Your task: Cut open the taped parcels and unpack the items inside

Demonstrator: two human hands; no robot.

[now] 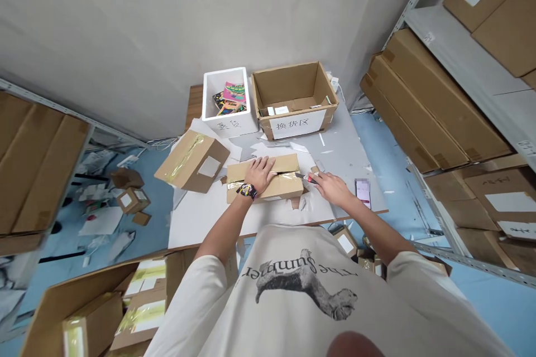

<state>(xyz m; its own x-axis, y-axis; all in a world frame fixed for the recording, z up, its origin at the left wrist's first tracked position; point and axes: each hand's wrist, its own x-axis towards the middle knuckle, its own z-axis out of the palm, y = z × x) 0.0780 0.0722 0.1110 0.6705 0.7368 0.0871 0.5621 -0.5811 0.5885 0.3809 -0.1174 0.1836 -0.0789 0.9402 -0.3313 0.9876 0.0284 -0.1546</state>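
Observation:
My left hand (259,174), with a dark patterned watch on its wrist, lies flat on top of a taped cardboard box (263,187) and holds nothing. My right hand (330,188) is shut on a small utility knife (305,177) with a red part. The knife's blade points left and reaches the box's near right corner, by the clear packing tape (285,177) along its seam. The box lies on a white sheet (201,223) covering the table. A second taped cardboard box (192,160) sits to the left.
At the back stand a white foam box of colourful books (215,89) and an open cardboard box (288,86) labelled in Chinese. A phone (363,192) lies right of my right hand. Metal shelves of cardboard boxes (435,100) flank the table; scattered boxes and papers lie on the blue floor (154,178).

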